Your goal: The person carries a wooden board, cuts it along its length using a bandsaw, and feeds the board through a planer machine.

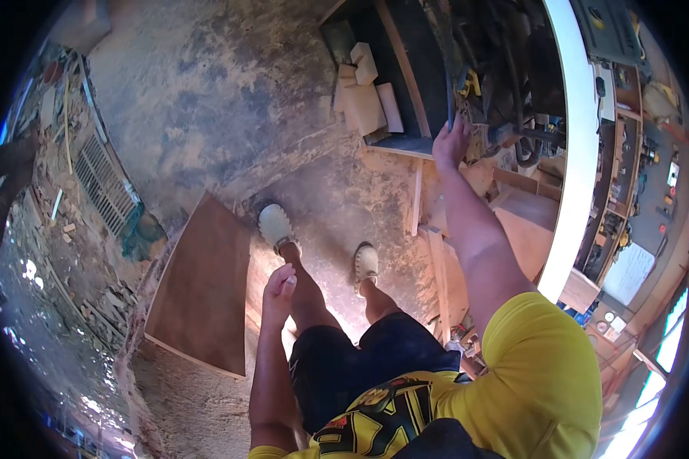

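The box [403, 144] likely supports the wood blocks [364, 107] near the right hand [453, 141], grip unclear, while the left hand [278, 293] curls closed.

Board [200, 287] — smooth wood; floor [207, 115] — rough.

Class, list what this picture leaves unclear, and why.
Head view throughout:
- Inside the curled, bare left hand: hidden by the hand itself.
- What the bare right hand touches: lost among dark, shadowed clutter.
- Any writing on the white, rectangular paper sheet: too small.
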{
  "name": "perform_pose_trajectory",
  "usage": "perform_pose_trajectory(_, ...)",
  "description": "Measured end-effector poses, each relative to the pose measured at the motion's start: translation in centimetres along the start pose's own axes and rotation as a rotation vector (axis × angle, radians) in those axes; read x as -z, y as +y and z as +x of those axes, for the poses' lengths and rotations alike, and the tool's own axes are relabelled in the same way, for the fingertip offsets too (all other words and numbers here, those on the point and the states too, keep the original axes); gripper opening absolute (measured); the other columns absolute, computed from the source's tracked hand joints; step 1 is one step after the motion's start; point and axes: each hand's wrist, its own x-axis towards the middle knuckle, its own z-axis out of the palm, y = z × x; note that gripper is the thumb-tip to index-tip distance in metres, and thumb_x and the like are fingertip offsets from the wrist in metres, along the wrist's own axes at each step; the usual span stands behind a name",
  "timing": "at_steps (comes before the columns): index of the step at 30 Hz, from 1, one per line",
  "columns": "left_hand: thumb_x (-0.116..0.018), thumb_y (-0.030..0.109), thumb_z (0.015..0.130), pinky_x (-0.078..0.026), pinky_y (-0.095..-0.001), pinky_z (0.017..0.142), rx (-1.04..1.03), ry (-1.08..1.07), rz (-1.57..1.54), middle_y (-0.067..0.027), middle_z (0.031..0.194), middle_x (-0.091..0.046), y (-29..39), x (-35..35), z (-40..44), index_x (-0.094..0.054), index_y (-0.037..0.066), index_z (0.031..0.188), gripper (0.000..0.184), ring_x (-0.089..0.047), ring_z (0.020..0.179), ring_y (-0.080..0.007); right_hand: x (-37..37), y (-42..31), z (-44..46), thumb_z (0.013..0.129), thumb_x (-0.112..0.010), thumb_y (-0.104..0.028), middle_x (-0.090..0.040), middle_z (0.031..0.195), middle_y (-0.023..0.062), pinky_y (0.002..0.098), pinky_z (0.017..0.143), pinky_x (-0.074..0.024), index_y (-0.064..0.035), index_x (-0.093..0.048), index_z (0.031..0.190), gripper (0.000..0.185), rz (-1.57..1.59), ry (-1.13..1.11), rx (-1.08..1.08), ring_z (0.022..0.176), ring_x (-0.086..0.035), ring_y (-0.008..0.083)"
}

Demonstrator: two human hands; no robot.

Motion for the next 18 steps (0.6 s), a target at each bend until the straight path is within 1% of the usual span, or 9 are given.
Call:
perform_pose_trajectory(4,-0.058,0.013,0.092,-0.043,-0.0298,0.094,-0.042,-0.018,0.058,-0.0091,0.115,-0.059,0.0,-0.1,0.3,-0.05,0.0,0.126,0.038,-0.056,0.106,-0.0179,2.3,-1.8,-8.0,0.093,-0.05,-0.02,-0.05,0.122,0.0218,0.045,0.095,-0.0394,-0.0024,-0.048,0.127,0.038,0.401,-0.064,0.065,0.116,-0.047,0.0386)
perform_pose_trajectory(6,-0.059,0.015,0.091,-0.043,-0.0297,0.094,-0.09,0.025,0.133,-0.0099,0.117,-0.058,2.1,-1.3,0.0,-0.05,0.001,0.126,0.039,-0.056,0.108,-0.0195,6.7,-5.0,-12.2,0.094,-0.05,-0.018,-0.052,0.118,0.0235,0.0414,0.095,-0.0399,-0.0024,-0.049,0.125,0.035,0.666,-0.404,-0.067,0.113,-0.05,0.038)
perform_pose_trajectory(9,-0.065,0.018,0.086,-0.041,-0.0341,0.098,-0.12,0.056,0.204,-0.0165,0.126,-0.052,5.2,-3.0,0.1,-0.049,0.004,0.128,0.047,-0.052,0.117,-0.028,9.3,-6.0,-18.7,0.093,-0.049,-0.017,-0.054,0.119,0.0202,0.0387,0.093,-0.0423,-0.0056,-0.048,0.128,0.036,0.711,-0.716,-0.008,0.109,-0.055,0.0342)
perform_pose_trajectory(11,-0.069,0.013,0.078,-0.041,-0.0432,0.1,-0.521,0.112,0.732,-0.0225,0.134,-0.043,6.7,-3.8,0.5,-0.047,0.007,0.13,0.057,-0.044,0.122,-0.0374,12.2,-7.6,-19.8,0.093,-0.05,-0.016,-0.055,0.119,0.0189,0.0385,0.092,-0.0433,-0.0071,-0.048,0.129,0.037,0.753,-0.829,0.028,0.108,-0.056,0.0334)
perform_pose_trajectory(12,-0.073,0.015,0.071,-0.032,-0.0498,0.105,-0.467,0.093,0.638,-0.0246,0.141,-0.034,6.9,-4.3,0.6,-0.046,0.01,0.132,0.067,-0.033,0.13,-0.0423,13.2,-8.0,-20.2,0.092,-0.05,-0.016,-0.056,0.119,0.0185,0.0382,0.091,-0.0443,-0.0083,-0.049,0.129,0.037,0.743,-0.951,0.084,0.106,-0.057,0.0328)
perform_pose_trajectory(13,-0.073,0.015,0.071,-0.032,-0.0498,0.105,-0.47,0.099,0.644,-0.0246,0.141,-0.034,8.0,-4.7,0.7,-0.046,0.01,0.132,0.067,-0.033,0.13,-0.0423,13.8,-8.4,-20.4,0.092,-0.051,-0.015,-0.056,0.119,0.0181,0.0379,0.089,-0.0452,-0.0094,-0.051,0.128,0.037,0.728,-1.074,0.144,0.104,-0.058,0.0323)
perform_pose_trajectory(15,-0.075,0.019,0.07,-0.025,-0.0507,0.11,-0.573,0.14,1.041,-0.0235,0.145,-0.029,9.6,-5.0,1.0,-0.045,0.014,0.134,0.071,-0.025,0.135,-0.0417,14.1,-8.9,-20.0,0.091,-0.052,-0.015,-0.059,0.115,0.0182,0.0381,0.088,-0.0459,-0.0105,-0.053,0.126,0.036,0.752,-1.174,0.219,0.102,-0.059,0.033)
perform_pose_trajectory(16,-0.076,0.024,0.068,-0.018,-0.0508,0.112,-0.485,0.141,1.172,-0.0195,0.15,-0.023,9.4,-4.9,1.3,-0.044,0.016,0.136,0.076,-0.013,0.139,-0.0423,14.3,-9.1,-19.6,0.09,-0.052,-0.015,-0.061,0.112,0.0183,0.0383,0.086,-0.0466,-0.0117,-0.056,0.124,0.035,0.767,-1.27,0.289,0.099,-0.06,0.0337)
perform_pose_trajectory(18,-0.075,0.024,0.07,-0.019,-0.0514,0.112,-0.514,0.176,1.231,-0.0193,0.144,-0.032,9.4,-4.8,1.8,-0.049,0.015,0.131,0.066,-0.022,0.136,-0.0406,15.0,-9.7,-18.2,0.089,-0.054,-0.016,-0.063,0.107,0.0181,0.0378,0.085,-0.0473,-0.0125,-0.057,0.123,0.034,0.72,-1.379,0.344,0.097,-0.061,0.0334)
